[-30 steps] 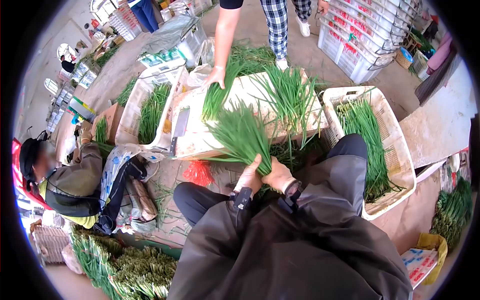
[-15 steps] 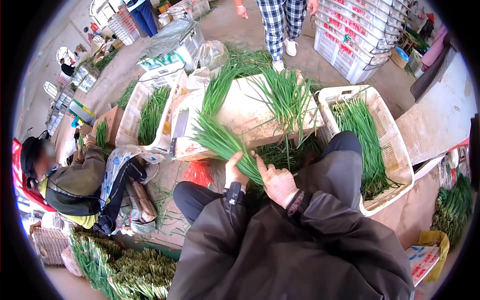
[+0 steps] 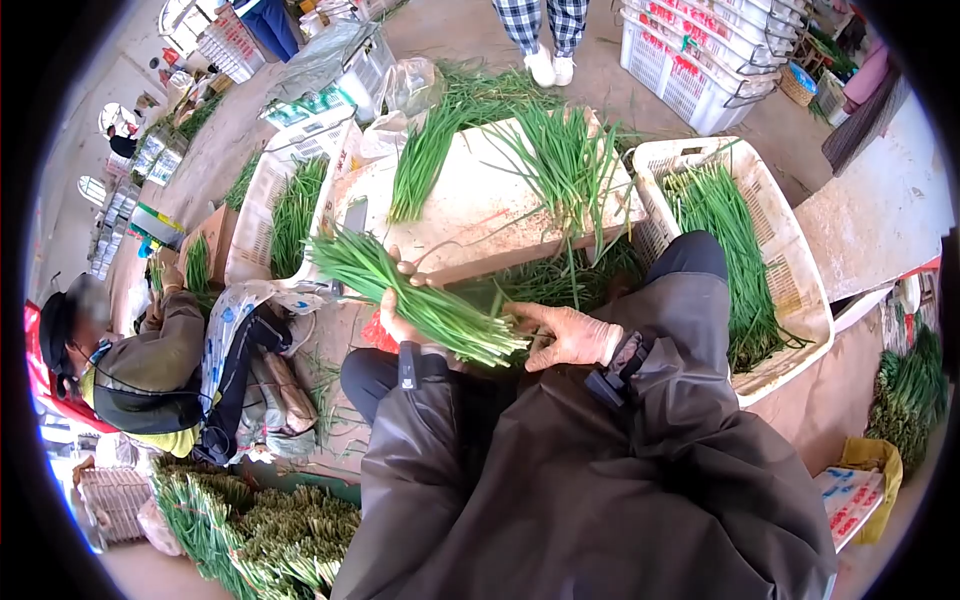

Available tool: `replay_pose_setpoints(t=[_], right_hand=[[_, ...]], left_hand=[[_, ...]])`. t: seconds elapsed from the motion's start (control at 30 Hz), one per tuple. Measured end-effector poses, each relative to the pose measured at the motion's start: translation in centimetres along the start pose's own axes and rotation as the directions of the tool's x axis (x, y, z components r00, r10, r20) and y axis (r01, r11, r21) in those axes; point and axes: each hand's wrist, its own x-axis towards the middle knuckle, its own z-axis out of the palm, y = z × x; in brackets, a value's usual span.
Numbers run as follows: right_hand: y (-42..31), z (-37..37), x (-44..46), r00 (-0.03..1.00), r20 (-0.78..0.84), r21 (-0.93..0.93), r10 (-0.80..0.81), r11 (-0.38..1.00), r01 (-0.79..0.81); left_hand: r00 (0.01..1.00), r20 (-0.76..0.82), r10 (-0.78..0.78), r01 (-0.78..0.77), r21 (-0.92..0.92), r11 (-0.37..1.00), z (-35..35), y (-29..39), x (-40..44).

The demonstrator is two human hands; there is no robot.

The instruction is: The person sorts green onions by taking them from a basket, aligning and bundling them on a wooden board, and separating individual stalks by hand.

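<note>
A bunch of Chinese chives (image 3: 440, 315) lies across my left hand (image 3: 400, 312), whose fingers wrap round its middle. The leafy tips point to the left and the pale stem ends to the right. My right hand (image 3: 572, 336) is beside those stem ends, thumb and fingers apart; whether a fingertip touches them I cannot tell. Beyond my hands is a pale board (image 3: 480, 215), with a smaller pile of chives (image 3: 422, 165) on its left and a looser pile (image 3: 570, 165) on its right. A cleaver (image 3: 353, 218), partly hidden by the leaves, lies at the board's left edge.
To my right stands a white crate (image 3: 812, 330) of chives, and another crate (image 3: 240, 240) is at the left. A seated co-worker (image 3: 150, 350) handles greens on the left. Stacked crates (image 3: 690, 60) and a standing person's legs (image 3: 545, 30) are at the back. Bundled chives (image 3: 270, 530) lie lower left.
The bunch has swung from steep to nearly level, its tips now further left. My right hand has come off the bunch and opened near the stem ends. The standing person's legs have shifted upward in view.
</note>
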Motion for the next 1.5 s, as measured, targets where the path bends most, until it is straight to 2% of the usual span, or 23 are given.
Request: replay_pose_setpoints(t=[0.1, 0.13, 0.17, 0.2, 0.27, 0.33, 0.37, 0.4, 0.5, 0.6, 0.7, 0.8, 0.83, 0.87, 0.93, 1.0, 1.03, 1.07, 1.13, 1.2, 1.27, 1.43, 1.5], right_hand=[[0.3, -0.1, 0.4, 0.996, -0.073, -0.002, -0.056, 0.998, 0.056], [0.2, 0.0, 0.4, 0.99, -0.107, 0.011, -0.088, 0.996, 0.09], [0.1, -0.1, 0.3, 0.991, -0.134, 0.131, -0.021, 0.991, 0.039], [0.0, 0.0, 0.5, 0.976, -0.195, 0.136, -0.1, 0.983, 0.127], [-0.3, -0.2, 0.6, 0.942, -0.253, -0.059, -0.219, 0.976, 0.211], [-1.6, 0.0, 0.4, 0.962, -0.153, -0.13, -0.228, 0.969, 0.209], [-2.3, 0.2, 0.3, 0.968, -0.125, -0.229, -0.216, 0.956, 0.184], [0.1, 1.1, 1.3, 0.912, -0.185, -0.283, -0.367, 0.908, 0.308], [0.1, 0.6, 1.1, 0.946, -0.181, -0.369, -0.268, 0.91, 0.188], [-0.2, -0.7, 0.4, 0.952, -0.182, -0.409, -0.246, 0.899, 0.155], [-0.2, -1.9, -0.3, 0.962, -0.163, -0.452, -0.218, 0.884, 0.123], [1.6, -3.4, -0.6, 0.978, -0.2, -0.746, -0.051, 0.655, -0.119], [1.9, -3.6, -0.7, 0.967, -0.252, -0.742, 0.016, 0.638, -0.204], [2.4, -3.9, -0.7, 0.946, -0.301, -0.779, 0.12, 0.541, -0.316], [2.8, -3.4, -1.4, 0.915, -0.398, -0.804, 0.072, 0.452, -0.386], [2.0, -2.5, -0.9, 0.876, -0.444, -0.764, -0.186, 0.589, -0.262], [1.2, -1.8, -0.1, 0.82, -0.488, -0.77, -0.3, 0.59, -0.242], [1.4, -1.0, 0.7, 0.705, -0.486, -0.824, -0.516, 0.54, -0.173], [-1.0, 0.3, 1.3, 0.675, -0.497, -0.643, -0.546, 0.754, 0.136], [-2.4, 1.6, 1.8, 0.665, -0.319, -0.766, -0.676, 0.597, 0.239], [-1.9, 2.6, 2.3, 0.714, -0.181, -0.866, -0.677, 0.454, 0.211], [-1.2, 3.5, 3.6, 0.763, -0.092, -0.977, -0.64, 0.206, 0.055], [-0.9, 3.4, 3.9, 0.757, -0.055, -0.982, -0.651, 0.171, 0.076]], left_hand=[[0.985, 0.158, -0.074, 0.083, -0.047, 0.995, -0.9, 0.7, 0.3], [0.984, 0.159, -0.082, 0.089, -0.036, 0.995, -0.8, 0.6, 0.2], [0.983, 0.16, -0.089, 0.095, -0.026, 0.995, -0.8, 0.5, 0.1], [0.982, 0.16, -0.097, 0.1, -0.015, 0.995, -0.7, 0.4, 0.0], [0.977, 0.172, -0.122, 0.125, -0.01, 0.992, -0.5, 0.3, -0.1], [0.984, 0.139, -0.112, 0.115, -0.007, 0.993, 0.6, -0.1, -0.3], [0.997, -0.048, -0.055, 0.058, 0.05, 0.997, 1.1, -0.5, -0.6], [0.998, -0.038, -0.057, 0.058, 0.037, 0.998, 0.8, -0.5, -0.6], [0.998, 0.001, -0.059, 0.059, -0.031, 0.998, -0.1, 0.1, -0.4], [0.982, 0.177, -0.069, 0.076, -0.036, 0.996, -1.0, 1.2, -0.2], [0.999, 0.035, 0.03, -0.033, 0.065, 0.997, -0.6, 1.4, -0.5], [0.996, -0.047, 0.071, -0.065, 0.11, 0.992, -0.4, 1.8, -0.6], [0.994, -0.068, 0.081, -0.072, 0.114, 0.991, -0.7, 2.2, -0.5], [0.992, -0.088, 0.092, -0.082, 0.117, 0.99, -1.0, 2.4, -0.3], [0.975, -0.191, 0.114, -0.07, 0.222, 0.973, -0.5, 2.4, -0.3], [0.937, -0.337, 0.094, 0.007, 0.285, 0.958, -0.3, 2.3, -0.3], [0.908, -0.413, 0.066, 0.058, 0.28, 0.958, -0.2, 2.1, -0.2], [0.873, -0.486, 0.038, 0.109, 0.271, 0.956, -0.1, 1.7, -0.1], [0.858, -0.513, -0.023, 0.181, 0.259, 0.949, 0.2, 0.8, -0.2], [0.805, -0.593, 0.004, 0.233, 0.322, 0.918, 1.2, 0.2, -0.3], [0.804, -0.594, -0.026, 0.239, 0.283, 0.929, -0.2, 0.0, -0.1], [0.806, -0.59, 0.049, 0.215, 0.368, 0.905, -3.3, -0.9, 0.4], [0.809, -0.582, 0.086, 0.193, 0.402, 0.895, -3.6, -1.2, 0.4]])
